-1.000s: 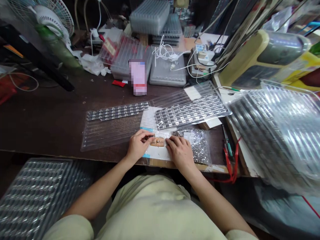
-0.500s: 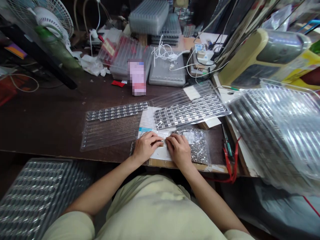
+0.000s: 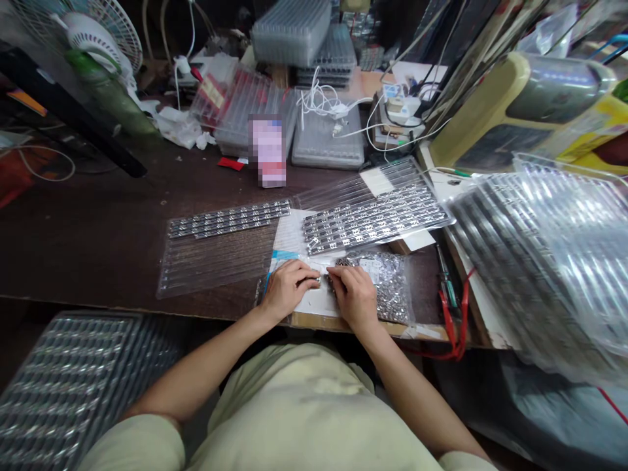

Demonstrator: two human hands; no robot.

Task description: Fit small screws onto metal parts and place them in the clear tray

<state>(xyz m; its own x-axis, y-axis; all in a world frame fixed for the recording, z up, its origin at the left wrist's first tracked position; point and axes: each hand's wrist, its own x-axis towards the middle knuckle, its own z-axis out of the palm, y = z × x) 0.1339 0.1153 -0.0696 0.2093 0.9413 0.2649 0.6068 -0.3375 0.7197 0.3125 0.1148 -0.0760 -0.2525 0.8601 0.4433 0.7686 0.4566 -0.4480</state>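
Note:
My left hand [image 3: 289, 286] pinches a tiny metal part [image 3: 318, 280] at its fingertips, above a white paper sheet [image 3: 314, 304]. Close beside it, my right hand [image 3: 354, 296] rests its fingertips at the edge of a clear bag of small silver metal parts [image 3: 390, 288]. I cannot tell whether those fingers hold anything. Beyond the hands, a clear plastic tray [image 3: 373, 216] carries rows of metal strips. To the left lies a second clear tray [image 3: 216, 255], with fewer strips along its far end.
The dark wooden bench [image 3: 88, 222] holds stacked plastic trays and white cables at the back, a blurred pink box [image 3: 267, 150], and a fan [image 3: 93, 42] at far left. Screwdrivers [image 3: 447, 281] lie right of the bag, beside a tall plastic tray stack [image 3: 540, 268].
My hands have come closer together over the paper. The tan piece seen between them a second ago is now out of sight, and the paper has shifted slightly.

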